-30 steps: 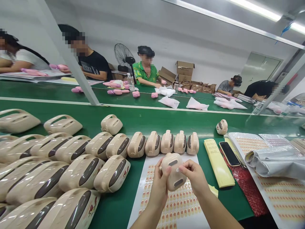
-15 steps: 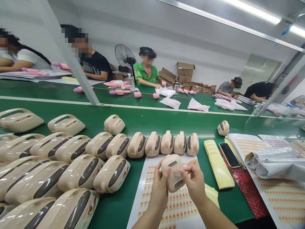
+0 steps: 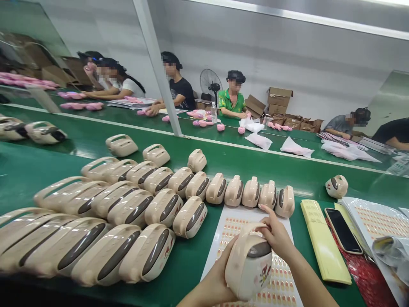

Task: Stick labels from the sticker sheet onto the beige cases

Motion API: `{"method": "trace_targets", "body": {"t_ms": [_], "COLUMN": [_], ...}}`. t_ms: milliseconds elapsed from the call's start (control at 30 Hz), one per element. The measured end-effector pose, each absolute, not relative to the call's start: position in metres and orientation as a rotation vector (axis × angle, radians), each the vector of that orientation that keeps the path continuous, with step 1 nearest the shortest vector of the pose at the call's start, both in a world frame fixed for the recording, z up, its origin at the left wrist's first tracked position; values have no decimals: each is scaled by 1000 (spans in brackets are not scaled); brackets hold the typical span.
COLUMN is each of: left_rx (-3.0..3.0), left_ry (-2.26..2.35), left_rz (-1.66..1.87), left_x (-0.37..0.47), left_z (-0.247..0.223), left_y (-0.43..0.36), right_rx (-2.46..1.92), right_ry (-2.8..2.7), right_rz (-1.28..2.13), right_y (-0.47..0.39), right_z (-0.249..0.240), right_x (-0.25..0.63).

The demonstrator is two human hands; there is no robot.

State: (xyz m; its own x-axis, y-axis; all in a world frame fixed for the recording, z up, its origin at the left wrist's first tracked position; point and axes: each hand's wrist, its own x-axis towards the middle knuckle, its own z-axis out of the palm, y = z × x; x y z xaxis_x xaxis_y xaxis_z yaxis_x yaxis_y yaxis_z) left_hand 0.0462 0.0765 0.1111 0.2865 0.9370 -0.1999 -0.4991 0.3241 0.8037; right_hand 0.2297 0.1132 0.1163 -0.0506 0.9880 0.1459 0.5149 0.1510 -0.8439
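The unit (image 3: 249, 277) is sitting upright in the left grip (image 3: 217, 283), which is clasping its lower left side above the sheet (image 3: 287, 281); its handle (image 3: 243, 239) is running away toward the right grip (image 3: 275, 233). That hand is bending over the far top, index finger stretching out; whether it is pinching, I cannot tell.

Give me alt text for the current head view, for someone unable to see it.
The left hand cradles a cream device, the right hand at its handle, over a sheet of orange ovals. Rows of similar devices stand leftward on the green table, with co-workers beyond.
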Motion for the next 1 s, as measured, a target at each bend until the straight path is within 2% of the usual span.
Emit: {"method": "trace_targets", "body": {"t_ms": [133, 233, 400, 600, 833, 1000], "left_rx": [982, 1359, 1669, 1682, 1859, 2181], "left_ry": [883, 1134, 1561, 1912, 1977, 1812], "left_rz": [895, 909, 936, 711, 530, 500], "left_x": [-21, -57, -67, -52, -38, 2], "left_z": [133, 156, 187, 187, 174, 186], "left_y": [88, 117, 226, 359, 405, 384], "right_rx": [-1166, -1057, -1067, -1142, -1335, -1371], "right_ry": [-2050, -2185, -2210, -2117, -1722, -1269], "right_rz": [462, 347, 311, 268, 457, 712], "right_y": [147, 176, 212, 197, 120, 112], "right_z": [114, 100, 85, 85, 51, 79], "right_x": [198, 171, 137, 140, 199, 212]}}
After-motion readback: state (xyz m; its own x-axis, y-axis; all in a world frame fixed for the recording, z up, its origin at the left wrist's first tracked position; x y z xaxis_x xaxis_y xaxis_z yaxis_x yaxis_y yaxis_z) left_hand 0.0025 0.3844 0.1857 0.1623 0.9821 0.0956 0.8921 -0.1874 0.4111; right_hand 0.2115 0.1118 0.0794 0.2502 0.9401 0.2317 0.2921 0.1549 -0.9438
